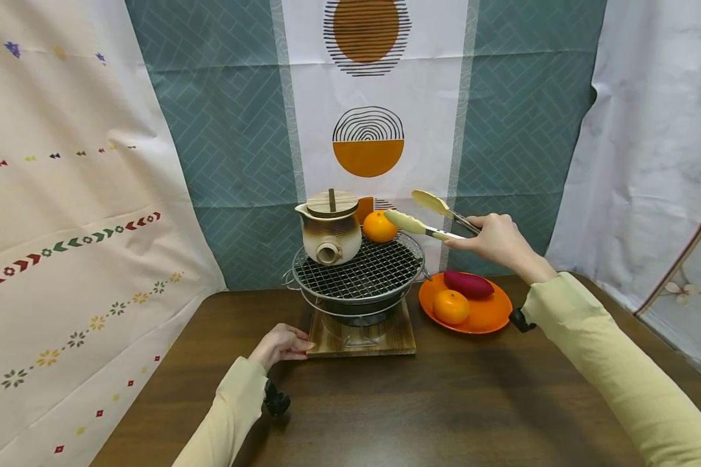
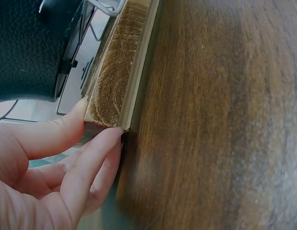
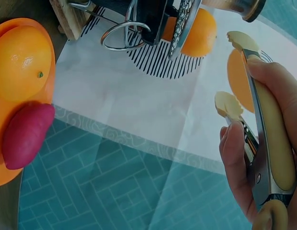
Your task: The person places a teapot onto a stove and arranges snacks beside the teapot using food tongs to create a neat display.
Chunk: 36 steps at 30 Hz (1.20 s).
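The left hand (image 1: 282,344) grips the front left corner of a wooden board (image 2: 112,91), its thumb on top and fingers against the lower edge. On that board stands a small round grill with a wire mesh (image 1: 362,275). A clay teapot (image 1: 334,241) with a wooden lid sits on the mesh, and beside it lies an orange (image 1: 378,227). Raised above the right side, the right hand (image 1: 499,240) holds tongs (image 3: 270,124) with cream tips. The tips are spread apart with nothing between them; in the right wrist view they stand clear of the orange.
An orange plate (image 1: 491,320) right of the grill carries another orange (image 1: 451,307) and a purple sweet potato (image 1: 469,285). Wire handles (image 1: 290,280) stick out from the grill's sides. A patterned curtain (image 1: 228,130) hangs behind the brown table (image 1: 350,408).
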Available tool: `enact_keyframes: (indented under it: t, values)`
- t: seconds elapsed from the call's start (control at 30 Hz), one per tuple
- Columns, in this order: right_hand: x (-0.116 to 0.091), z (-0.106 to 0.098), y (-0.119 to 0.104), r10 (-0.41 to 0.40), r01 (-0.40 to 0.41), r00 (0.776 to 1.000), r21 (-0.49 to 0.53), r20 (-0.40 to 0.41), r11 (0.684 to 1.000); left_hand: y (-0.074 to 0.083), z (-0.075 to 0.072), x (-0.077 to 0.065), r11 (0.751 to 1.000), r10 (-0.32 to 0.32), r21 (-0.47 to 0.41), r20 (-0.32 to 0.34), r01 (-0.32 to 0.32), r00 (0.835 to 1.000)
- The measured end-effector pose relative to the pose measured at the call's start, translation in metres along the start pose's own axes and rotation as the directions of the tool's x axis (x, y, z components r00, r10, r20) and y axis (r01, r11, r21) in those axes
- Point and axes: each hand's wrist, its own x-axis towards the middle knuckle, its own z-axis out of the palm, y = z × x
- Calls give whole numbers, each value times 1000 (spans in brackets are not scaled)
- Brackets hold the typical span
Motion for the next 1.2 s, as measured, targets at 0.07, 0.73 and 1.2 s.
enact_keyframes:
  t: [0.07,0.73,1.2]
  values:
    - [-2,-1,2,5,-5,1000,-1,-3,1000,0,0,-1,1000,6,0,2,-6,1000]
    - [-26,-9,12,88,-84,995,83,-45,993,0,2,1,1000,-16,-1,-20,16,1000]
    - [-46,-12,25,155,-150,987,96,-40,984,1,2,4,999,-43,-8,-26,43,999]
